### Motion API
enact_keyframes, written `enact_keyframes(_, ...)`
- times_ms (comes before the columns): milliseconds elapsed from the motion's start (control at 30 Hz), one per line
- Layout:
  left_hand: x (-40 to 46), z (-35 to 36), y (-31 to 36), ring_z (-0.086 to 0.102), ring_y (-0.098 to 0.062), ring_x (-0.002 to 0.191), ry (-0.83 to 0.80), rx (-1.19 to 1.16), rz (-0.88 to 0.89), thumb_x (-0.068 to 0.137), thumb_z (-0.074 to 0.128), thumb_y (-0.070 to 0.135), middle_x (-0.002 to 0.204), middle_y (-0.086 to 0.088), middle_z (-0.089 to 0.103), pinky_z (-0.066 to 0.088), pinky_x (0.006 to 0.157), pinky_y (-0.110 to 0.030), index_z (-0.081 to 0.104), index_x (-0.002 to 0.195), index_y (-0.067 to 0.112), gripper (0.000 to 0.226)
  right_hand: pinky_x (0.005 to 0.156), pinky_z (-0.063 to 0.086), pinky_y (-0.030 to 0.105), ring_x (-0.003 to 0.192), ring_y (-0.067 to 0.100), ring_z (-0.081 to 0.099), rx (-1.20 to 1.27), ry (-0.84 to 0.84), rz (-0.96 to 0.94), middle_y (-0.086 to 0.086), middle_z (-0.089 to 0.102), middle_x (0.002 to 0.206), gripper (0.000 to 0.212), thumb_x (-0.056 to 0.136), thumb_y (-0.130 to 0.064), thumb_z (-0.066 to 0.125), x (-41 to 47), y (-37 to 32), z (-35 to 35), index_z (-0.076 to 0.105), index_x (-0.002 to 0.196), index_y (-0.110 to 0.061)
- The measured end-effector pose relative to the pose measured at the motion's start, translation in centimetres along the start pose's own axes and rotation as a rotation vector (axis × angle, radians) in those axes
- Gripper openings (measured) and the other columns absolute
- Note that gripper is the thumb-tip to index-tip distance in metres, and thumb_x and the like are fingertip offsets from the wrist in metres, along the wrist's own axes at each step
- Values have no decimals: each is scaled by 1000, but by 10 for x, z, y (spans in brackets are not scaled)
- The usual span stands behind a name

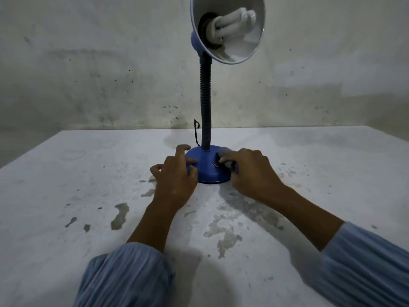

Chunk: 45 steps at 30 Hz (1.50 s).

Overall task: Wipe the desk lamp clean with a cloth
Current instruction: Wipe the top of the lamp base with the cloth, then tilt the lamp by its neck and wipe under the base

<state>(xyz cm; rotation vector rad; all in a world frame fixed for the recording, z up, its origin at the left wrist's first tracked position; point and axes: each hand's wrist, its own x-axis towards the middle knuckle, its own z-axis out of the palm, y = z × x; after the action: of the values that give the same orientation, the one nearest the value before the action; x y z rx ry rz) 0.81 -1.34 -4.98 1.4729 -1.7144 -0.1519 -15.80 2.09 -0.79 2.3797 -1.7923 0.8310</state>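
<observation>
- left hand (177, 173), fingers loose, rests on lamp base (208, 167), frame centre
- right hand (250, 171) grips cloth (230, 165) against base
- lamp (207, 103) upright on surface (66, 196)

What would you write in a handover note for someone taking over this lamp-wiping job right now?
Left hand: fingers spread, touching the left side of the lamp base, steadying it.
Right hand: grips a small cloth against the base's right side, beside the red switch.
The desk lamp stands upright on the stained white table.
Done: cannot tell; base is under way.
Left: the gooseneck, the shade, probably the rest of the base.
</observation>
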Motion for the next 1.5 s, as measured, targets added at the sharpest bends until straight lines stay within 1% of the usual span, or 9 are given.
enact_keyframes(133,-1,0,-2,55,-14,101,8,-10,28,87,55,17,102,15,65,21,86,-33,39,121,30,40,64,40,4,82,8,53,228,-164,-35,2,66,110,46,74,3,61,-6,-2,-14,70,104,-30)
enact_keyframes(300,-1,0,3,54,-13,99,-21,20,5,90,51,20,115,12,61,20,91,-34,45,115,29,27,71,42,31,94,27,52,-124,-13,-68,10,62,103,43,79,1,54,-5,22,-13,64,114,-22)
enact_keyframes(433,-1,-1,9,53,-13,97,-38,33,-8,92,52,24,117,8,61,20,92,-32,44,118,28,27,70,42,32,95,29,51,-132,168,50,12,61,103,37,82,-1,54,0,41,-12,63,114,-18)
enact_keyframes(567,12,2,19,52,-22,116,-79,-73,-60,91,55,28,132,-1,52,36,105,-41,39,129,20,42,75,46,35,99,29,51,-81,252,63,13,60,113,36,84,-3,55,-4,46,-8,63,117,-16)
enact_keyframes(733,51,19,38,45,-26,124,-119,-183,-176,95,48,29,141,-10,43,36,97,-30,30,139,10,51,80,45,33,106,28,50,-60,272,108,12,58,122,34,87,-7,57,-9,52,-3,62,119,-15)
enact_keyframes(933,72,44,42,49,-10,71,-133,-228,-146,97,39,37,99,-4,55,35,60,-22,39,124,12,36,83,46,35,107,28,50,-15,302,133,12,58,124,37,86,-6,57,-11,59,-2,61,122,-17)
enact_keyframes(1067,81,48,33,56,-15,73,-79,-251,-98,98,39,33,89,-5,63,37,55,-13,43,104,18,16,83,45,32,109,26,48,8,310,139,10,55,127,41,87,-7,54,-12,60,-2,58,125,-19)
enact_keyframes(1200,82,49,31,53,-4,67,-27,-282,-78,98,41,28,81,-2,62,36,50,-1,45,100,19,10,88,44,32,112,26,48,41,342,152,11,54,130,41,87,-9,56,-12,60,1,57,127,-18)
enact_keyframes(1500,91,38,25,61,-9,76,0,-456,-157,97,41,35,75,7,64,44,66,-19,47,102,22,15,88,43,19,98,21,60,344,514,231,11,64,111,43,79,2,62,-9,53,3,63,120,-14)
